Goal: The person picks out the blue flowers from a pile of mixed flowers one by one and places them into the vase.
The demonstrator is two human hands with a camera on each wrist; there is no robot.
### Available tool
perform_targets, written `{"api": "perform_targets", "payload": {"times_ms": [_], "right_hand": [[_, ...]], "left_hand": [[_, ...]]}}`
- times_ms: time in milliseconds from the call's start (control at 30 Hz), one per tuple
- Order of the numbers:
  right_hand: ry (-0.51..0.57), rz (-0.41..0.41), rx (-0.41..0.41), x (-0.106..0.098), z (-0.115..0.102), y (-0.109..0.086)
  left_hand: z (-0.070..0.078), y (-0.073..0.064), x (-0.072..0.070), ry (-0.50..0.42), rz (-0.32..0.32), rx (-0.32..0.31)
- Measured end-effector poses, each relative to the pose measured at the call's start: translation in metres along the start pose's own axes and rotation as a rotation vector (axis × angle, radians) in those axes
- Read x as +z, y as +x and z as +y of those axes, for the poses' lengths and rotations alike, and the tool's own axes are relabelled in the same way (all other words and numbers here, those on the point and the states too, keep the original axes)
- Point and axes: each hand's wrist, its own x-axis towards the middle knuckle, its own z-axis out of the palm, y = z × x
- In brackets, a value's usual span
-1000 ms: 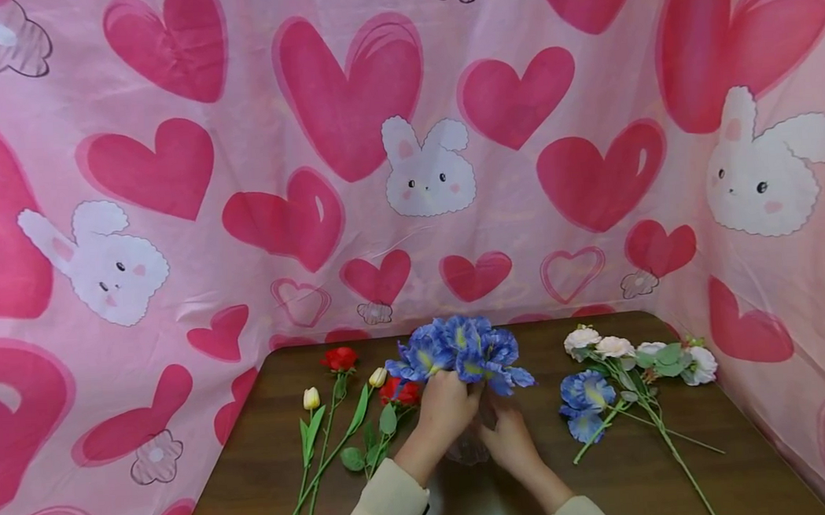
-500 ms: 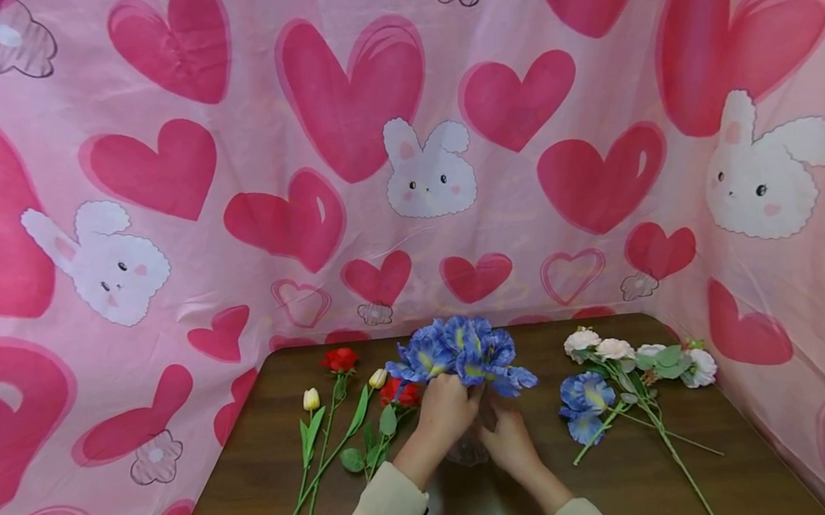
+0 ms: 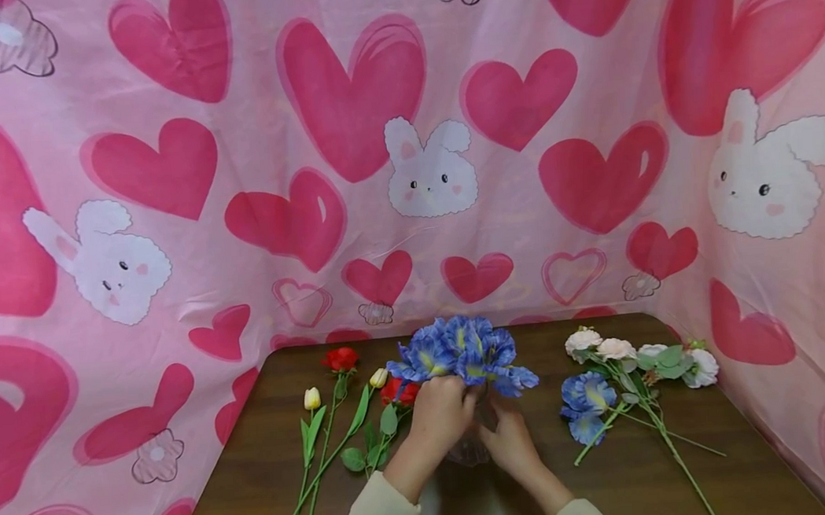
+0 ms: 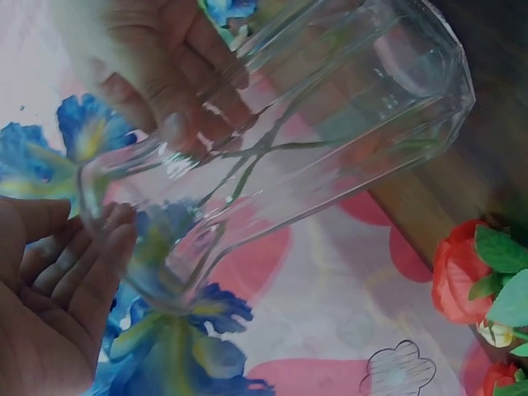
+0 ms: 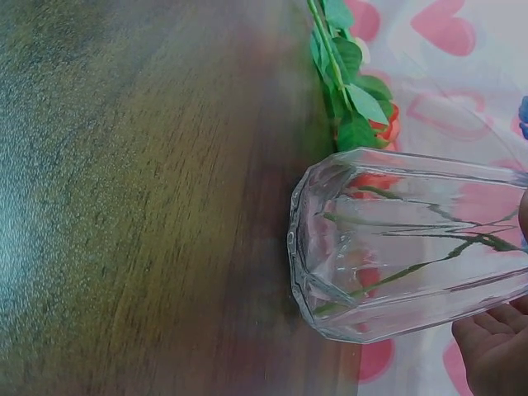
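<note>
A clear faceted glass vase [image 5: 412,289] stands with several green stems inside. Blue irises [image 3: 461,349] spread above its mouth. My left hand [image 3: 436,413] is just under the blooms; in the left wrist view its fingertips [image 4: 120,227] lie right at the vase's rim, thumb apart from them. My right hand [image 3: 509,441] grips the vase at the neck from the right, its thumb and fingers against the glass in the left wrist view. From the head view, the hands hide most of the neck, and only the lower glass shows between the wrists.
On the left of the brown table [image 3: 248,472] lie yellow-white tulips [image 3: 311,397] and red roses [image 3: 341,359] with leafy stems. To the right are another blue iris [image 3: 587,396] and a branch of pale pink flowers [image 3: 615,348]. A pink heart-patterned cloth [image 3: 510,228] hangs behind.
My left hand and wrist have shifted slightly beside the stems, its sleeve turning a little. The irises, the vase and my right hand stay nearly where they were.
</note>
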Motion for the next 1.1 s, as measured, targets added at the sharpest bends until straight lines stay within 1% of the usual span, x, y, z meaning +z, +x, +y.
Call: {"api": "perform_targets", "payload": {"times_ms": [267, 500, 600, 700, 800, 900, 1100], "right_hand": [[0.010, -0.003, -0.004, 0.000, -0.001, 0.000], [0.024, 0.010, -0.022, 0.001, -0.002, 0.000], [0.027, 0.006, -0.009, 0.001, -0.003, 0.000], [0.020, 0.005, -0.008, 0.001, -0.003, 0.000], [0.016, 0.009, -0.005, 0.001, -0.003, 0.000], [0.030, 0.006, 0.004, 0.002, -0.002, 0.000], [0.037, -0.007, 0.025, 0.002, -0.002, -0.001]], "left_hand": [[0.002, -0.006, -0.018, -0.060, 0.040, 0.000], [0.006, -0.013, -0.036, -0.090, 0.033, -0.003], [0.007, -0.018, -0.042, -0.104, 0.050, -0.005], [0.006, -0.024, -0.046, -0.118, 0.074, 0.006], [0.003, -0.028, -0.048, -0.129, 0.082, 0.016], [-0.001, -0.033, -0.046, -0.131, 0.067, 0.012], [-0.010, -0.044, -0.040, -0.149, 0.021, -0.038]]}}
